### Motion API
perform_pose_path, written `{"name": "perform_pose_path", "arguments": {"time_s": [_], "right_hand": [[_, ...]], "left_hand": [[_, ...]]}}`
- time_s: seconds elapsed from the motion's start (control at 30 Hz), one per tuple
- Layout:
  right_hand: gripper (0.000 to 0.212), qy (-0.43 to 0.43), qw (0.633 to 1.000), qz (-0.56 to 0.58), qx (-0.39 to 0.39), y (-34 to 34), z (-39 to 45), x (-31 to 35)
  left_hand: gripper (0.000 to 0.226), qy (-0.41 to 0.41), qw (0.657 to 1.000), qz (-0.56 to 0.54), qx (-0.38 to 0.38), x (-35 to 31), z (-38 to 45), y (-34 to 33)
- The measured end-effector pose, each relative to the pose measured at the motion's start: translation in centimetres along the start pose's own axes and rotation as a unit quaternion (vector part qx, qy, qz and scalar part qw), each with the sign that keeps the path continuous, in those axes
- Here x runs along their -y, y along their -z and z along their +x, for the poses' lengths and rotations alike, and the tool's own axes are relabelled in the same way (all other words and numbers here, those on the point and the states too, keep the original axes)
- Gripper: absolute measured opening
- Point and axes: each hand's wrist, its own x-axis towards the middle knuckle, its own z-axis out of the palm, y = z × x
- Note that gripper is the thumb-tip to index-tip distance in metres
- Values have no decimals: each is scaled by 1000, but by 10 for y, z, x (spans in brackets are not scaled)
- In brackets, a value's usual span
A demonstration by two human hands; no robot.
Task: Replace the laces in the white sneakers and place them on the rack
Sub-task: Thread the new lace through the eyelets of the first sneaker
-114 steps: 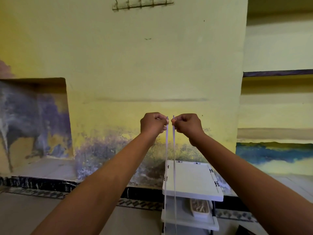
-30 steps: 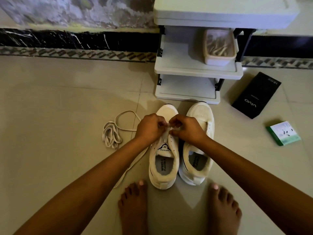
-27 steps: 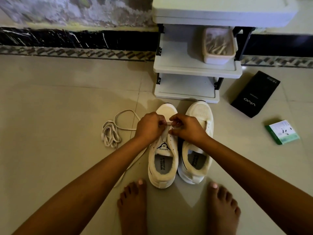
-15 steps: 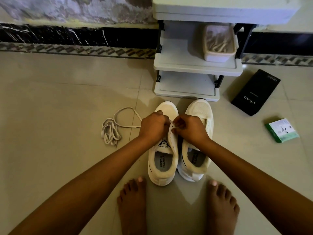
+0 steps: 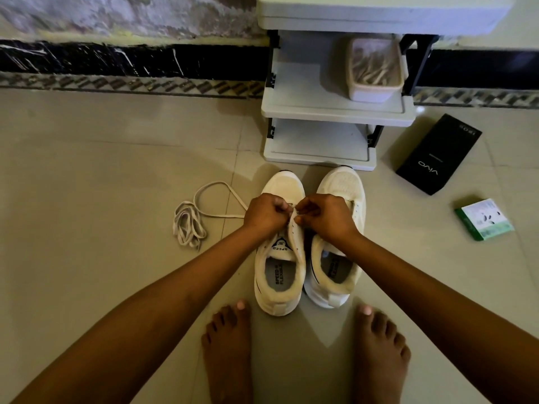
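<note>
Two white sneakers stand side by side on the tiled floor, toes toward the rack: the left sneaker and the right sneaker. My left hand and my right hand meet over the left sneaker's eyelets, each pinching a white lace there. Most of that lace is hidden under my fingers. A loose white lace lies bunched on the floor to the left. The white three-tier rack stands just beyond the toes.
A plastic tub of pale sticks sits on the rack's middle shelf. A black box and a small green-and-white box lie on the floor at right. My bare feet stand just behind the heels.
Earlier I held the lace ends up at chest height facing the wall. Now I look down and both hands work at the left sneaker, shifting slightly toward the toe.
</note>
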Motion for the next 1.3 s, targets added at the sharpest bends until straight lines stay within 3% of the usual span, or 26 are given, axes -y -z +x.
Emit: {"name": "perform_pose_path", "arguments": {"time_s": [0.23, 0.33, 0.43, 0.5, 0.57, 0.63, 0.7, 0.77, 0.87, 0.93, 1.0, 1.07, 1.13, 1.17, 1.23, 1.27, 1.3], "right_hand": [[14, -17, 998, -51, -11, -1, 9, 2], [13, -9, 994, -107, 13, 1, 11, 4], [9, 15, 994, -111, 12, 19, 13, 13], [11, -14, 998, 61, -16, 43, 14, 27], [16, -43, 951, 305, -19, 62, 12, 42], [19, -76, 913, 402, -1, 60, 7, 49], [17, -102, 948, 301, -20, 42, 4, 45], [7, -47, 998, 37, -13, 25, 7, 30], [28, 10, 975, -208, 78, 10, 10, 15], [30, 26, 951, -293, 96, 5, 12, 16], [29, 39, 944, -308, 112, 7, 14, 21], [24, 23, 969, -214, 121, 20, 15, 28], [17, -6, 992, 21, 124, 44, 12, 45], [15, -7, 980, 163, 113, 57, 11, 54], [19, -3, 896, 435, 92, 82, 8, 71], [21, -14, 852, 515, 90, 88, 9, 75], [22, -32, 848, 524, 80, 87, 10, 77]], "left_hand": [[12, -55, 997, 43, 13, 2, 1, 11], [37, -104, 977, 183, 17, 3, 5, 25], [61, -87, 974, 204, 55, 7, 8, 36], [64, -83, 965, 240, 62, 7, 9, 37], [65, -79, 959, 264, 62, 5, 9, 36], [65, -71, 956, 274, 73, 3, 8, 37], [64, -65, 955, 275, 85, 1, 7, 36], [62, -68, 951, 287, 90, -1, 4, 34], [62, -69, 944, 311, 88, -3, 2, 31], [60, -69, 944, 310, 87, -5, 3, 30], [61, -67, 945, 308, 90, -5, 3, 31], [63, -62, 945, 309, 90, -4, 3, 32], [67, -52, 948, 301, 88, -1, 4, 32], [68, -46, 951, 294, 87, -1, 5, 33], [68, -44, 951, 293, 89, -2, 5, 33], [67, -46, 949, 297, 91, -3, 5, 33], [65, -49, 948, 301, 92, -4, 4, 33]]}}
